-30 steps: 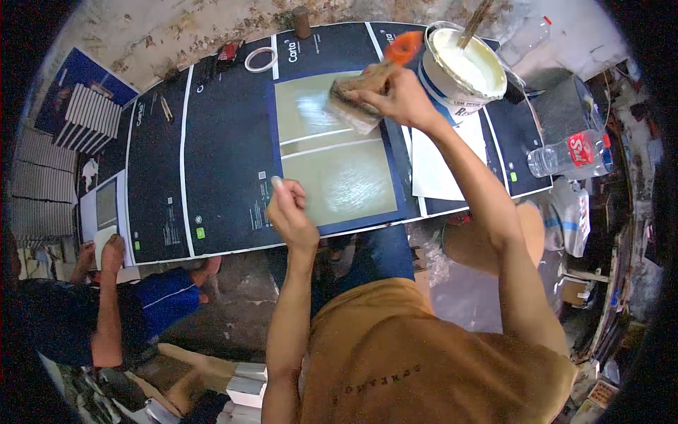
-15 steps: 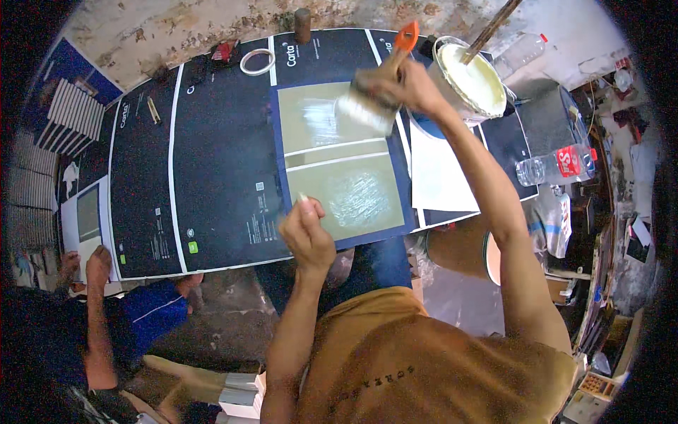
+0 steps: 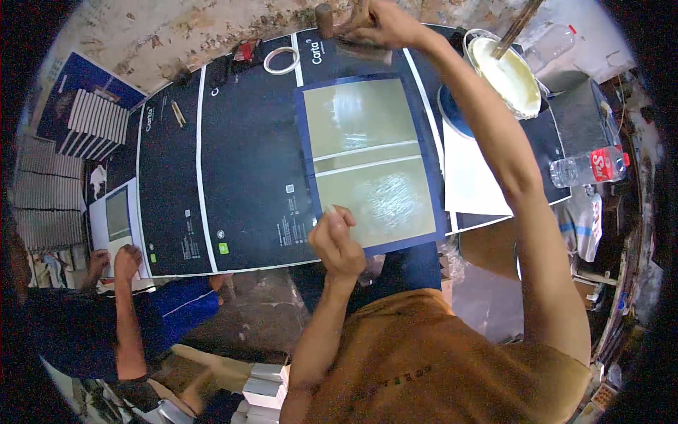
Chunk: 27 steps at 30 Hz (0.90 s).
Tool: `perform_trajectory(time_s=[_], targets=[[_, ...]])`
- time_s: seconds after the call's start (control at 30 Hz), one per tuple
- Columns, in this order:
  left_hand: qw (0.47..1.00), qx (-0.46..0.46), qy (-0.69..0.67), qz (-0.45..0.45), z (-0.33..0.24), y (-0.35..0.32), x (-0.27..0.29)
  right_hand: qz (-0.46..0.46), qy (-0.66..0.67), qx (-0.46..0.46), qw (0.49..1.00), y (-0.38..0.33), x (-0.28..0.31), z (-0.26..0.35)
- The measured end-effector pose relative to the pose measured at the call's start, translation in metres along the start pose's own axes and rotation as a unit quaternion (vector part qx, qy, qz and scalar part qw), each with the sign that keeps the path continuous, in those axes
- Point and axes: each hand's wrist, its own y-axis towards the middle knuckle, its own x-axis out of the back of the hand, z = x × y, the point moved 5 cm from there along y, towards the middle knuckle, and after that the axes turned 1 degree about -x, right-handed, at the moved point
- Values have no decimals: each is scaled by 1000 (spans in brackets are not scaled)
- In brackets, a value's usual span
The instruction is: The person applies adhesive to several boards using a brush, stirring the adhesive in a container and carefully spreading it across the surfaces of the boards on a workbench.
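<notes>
My right hand [image 3: 390, 27] is closed round a wide brush [image 3: 364, 49] at the far edge of the table; the brush is partly cut off by the picture's top. Nearer to me lies a blue cover sheet [image 3: 308, 134] bearing two grey-beige boards [image 3: 367, 113] and a narrow strip [image 3: 367, 157] between them. Wet, shiny white streaks mark both boards. My left hand [image 3: 337, 244] hovers over the sheet's near left corner, its fingers curled in and a pale fingertip upward, with nothing visible in them.
On the right stand a bucket of cream-white paste [image 3: 505, 78] with a stick in it, white paper [image 3: 473, 177] and a plastic bottle [image 3: 590, 167]. A tape roll [image 3: 282, 61] and a wooden peg [image 3: 178, 114] lie at the back. At left, a co-worker's hands [image 3: 127, 263] handle another cover.
My right hand has carried the brush off the upper board, away from me to the table's far edge. The whole view has shifted rightward. My left hand stays curled at the sheet's corner.
</notes>
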Motion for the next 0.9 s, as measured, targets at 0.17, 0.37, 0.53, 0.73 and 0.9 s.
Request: perform_trajectory(time_s=[0.17, 0.37, 0.53, 0.73, 0.9], targets=[[1000, -11, 16, -18, 0, 0, -4, 252, 288, 219, 898, -1, -34, 42], [999, -1, 31, -24, -2, 1, -6, 97, 150, 164, 970, 39, -40, 42], [998, 1, 42, -48, 0, 0, -8, 259, 251, 211, 909, 41, -68, 38], [998, -3, 43, -40, 1, 0, -8, -42, 123, 74, 989, 13, -29, -3], [998, 0, 60, -34, -2, 0, -5, 68, 68, -42, 994, -30, -15, -37]])
